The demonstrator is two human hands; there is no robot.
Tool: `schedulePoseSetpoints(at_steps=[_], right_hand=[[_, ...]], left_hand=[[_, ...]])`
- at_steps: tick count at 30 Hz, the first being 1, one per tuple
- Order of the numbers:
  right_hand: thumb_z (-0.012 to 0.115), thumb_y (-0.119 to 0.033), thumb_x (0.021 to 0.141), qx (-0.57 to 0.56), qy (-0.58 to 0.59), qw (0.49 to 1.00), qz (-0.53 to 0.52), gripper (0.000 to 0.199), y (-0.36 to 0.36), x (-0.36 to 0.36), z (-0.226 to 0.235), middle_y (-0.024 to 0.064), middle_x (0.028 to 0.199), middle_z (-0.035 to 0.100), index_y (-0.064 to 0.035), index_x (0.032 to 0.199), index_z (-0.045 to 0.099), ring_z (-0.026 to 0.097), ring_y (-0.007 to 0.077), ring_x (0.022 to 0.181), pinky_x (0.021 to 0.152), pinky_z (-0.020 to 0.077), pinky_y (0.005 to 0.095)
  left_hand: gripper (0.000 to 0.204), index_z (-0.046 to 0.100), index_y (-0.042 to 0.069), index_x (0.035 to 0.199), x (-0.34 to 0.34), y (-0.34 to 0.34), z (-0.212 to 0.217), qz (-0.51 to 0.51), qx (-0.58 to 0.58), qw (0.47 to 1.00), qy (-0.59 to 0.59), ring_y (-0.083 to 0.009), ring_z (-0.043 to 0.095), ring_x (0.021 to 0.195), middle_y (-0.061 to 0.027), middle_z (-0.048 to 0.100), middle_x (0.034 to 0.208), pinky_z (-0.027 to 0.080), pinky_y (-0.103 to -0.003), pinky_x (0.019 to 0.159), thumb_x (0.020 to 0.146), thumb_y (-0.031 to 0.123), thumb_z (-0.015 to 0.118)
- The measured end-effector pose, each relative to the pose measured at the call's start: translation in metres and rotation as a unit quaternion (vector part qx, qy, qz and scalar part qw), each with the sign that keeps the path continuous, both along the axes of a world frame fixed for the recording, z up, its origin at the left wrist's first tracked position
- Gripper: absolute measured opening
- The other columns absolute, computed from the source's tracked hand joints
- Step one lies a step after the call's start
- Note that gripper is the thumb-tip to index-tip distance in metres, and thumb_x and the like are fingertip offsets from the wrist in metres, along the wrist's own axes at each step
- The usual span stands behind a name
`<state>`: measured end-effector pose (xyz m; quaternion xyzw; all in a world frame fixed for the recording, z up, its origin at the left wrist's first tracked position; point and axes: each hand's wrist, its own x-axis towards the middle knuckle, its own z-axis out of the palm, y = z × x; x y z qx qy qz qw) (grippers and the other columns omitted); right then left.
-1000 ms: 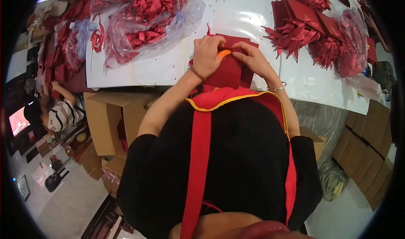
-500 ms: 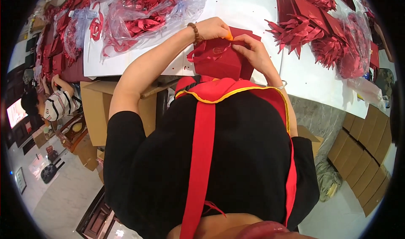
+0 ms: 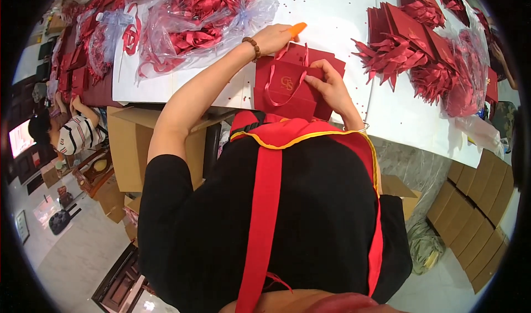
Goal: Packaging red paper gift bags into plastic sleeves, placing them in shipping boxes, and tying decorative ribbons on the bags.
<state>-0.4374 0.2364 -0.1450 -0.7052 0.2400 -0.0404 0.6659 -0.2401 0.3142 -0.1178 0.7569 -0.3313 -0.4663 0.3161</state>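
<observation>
Two red paper gift bags, or overlapping parts of such bags, lie at the near table edge. The front bag (image 3: 293,94) bears a gold emblem and a hanging ribbon handle (image 3: 272,92). My right hand (image 3: 333,89) pinches the bag's upper right, where the ribbon meets it. Above the bag's far left edge is my left hand (image 3: 272,40), wearing a brown bead bracelet. An orange piece (image 3: 297,29), seemingly a finger cover, juts from its stretched index finger. The thumb sits apart below, and nothing else shows in that hand.
Left of my arm lies a clear plastic sack of red ribbons (image 3: 193,36). Stacked red bags (image 3: 401,31) with ribbons stand at right on the white table (image 3: 343,14). An open carton (image 3: 127,147) stands below the table. Another person (image 3: 80,133) works far left.
My left hand has moved off the bag's top, up and away from the right hand. The bag now lies flatter, with its emblem and ribbon handle showing. My right hand has shifted slightly nearer me.
</observation>
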Motion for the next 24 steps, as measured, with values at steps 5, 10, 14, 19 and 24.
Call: schedulePoseSetpoints(at_steps=[5,10,14,19,24], right_hand=[[0.062,-0.011,0.078,0.001,-0.012,0.999,0.030,0.021,-0.001,0.005,0.010,-0.0020,0.069,0.045,-0.0041,0.096,0.052,0.036,0.0063,0.060,0.055,0.0337,0.0207],[0.061,-0.008,0.078,0.008,-0.074,0.995,0.061,0.019,-0.002,0.000,0.007,-0.0022,0.068,0.045,-0.0040,0.094,0.052,0.037,0.0058,0.061,0.054,0.0338,0.0211],[0.059,-0.005,0.080,0.075,-0.074,0.992,0.070,0.017,0.001,0.001,0.028,-0.0020,0.076,0.050,-0.0041,0.093,0.049,0.044,0.0037,0.065,0.056,0.0373,0.0192],[0.057,0.001,0.080,0.342,-0.173,0.922,-0.056,0.023,-0.007,0.004,0.029,0.0069,0.093,0.057,-0.0064,0.096,0.043,0.056,0.0131,0.084,0.074,0.0472,0.0250],[0.057,0.002,0.079,0.345,-0.250,0.900,-0.093,0.024,-0.015,0.011,0.023,0.0100,0.095,0.057,-0.0070,0.096,0.043,0.056,0.0156,0.086,0.078,0.0458,0.0285]], left_hand=[[0.034,0.061,0.005,0.088,-0.007,0.000,0.002,-0.123,-0.112,0.986,0.017,-0.0045,0.043,0.052,0.0031,0.044,0.056,0.033,-0.021,0.044,0.087,0.035,0.047],[0.032,0.060,0.003,0.076,-0.005,-0.013,0.006,-0.052,-0.183,0.978,-0.086,-0.0051,0.040,0.051,0.0038,0.047,0.058,0.031,-0.021,0.046,0.084,0.034,0.054],[0.042,0.062,0.002,0.076,0.025,-0.028,0.015,0.023,-0.139,0.978,-0.155,-0.0113,0.047,0.052,-0.0023,0.049,0.054,0.038,-0.026,0.051,0.084,0.041,0.049],[0.042,0.054,0.002,0.105,0.046,-0.009,0.012,0.187,-0.259,0.910,0.265,-0.0078,0.052,0.063,-0.0031,0.057,0.071,0.039,-0.020,0.055,0.091,0.039,0.038],[0.037,0.050,0.005,0.111,-0.029,0.023,0.036,0.355,-0.117,0.826,0.421,-0.0095,0.054,0.065,-0.0050,0.060,0.084,0.044,-0.025,0.055,0.090,0.035,0.042]])
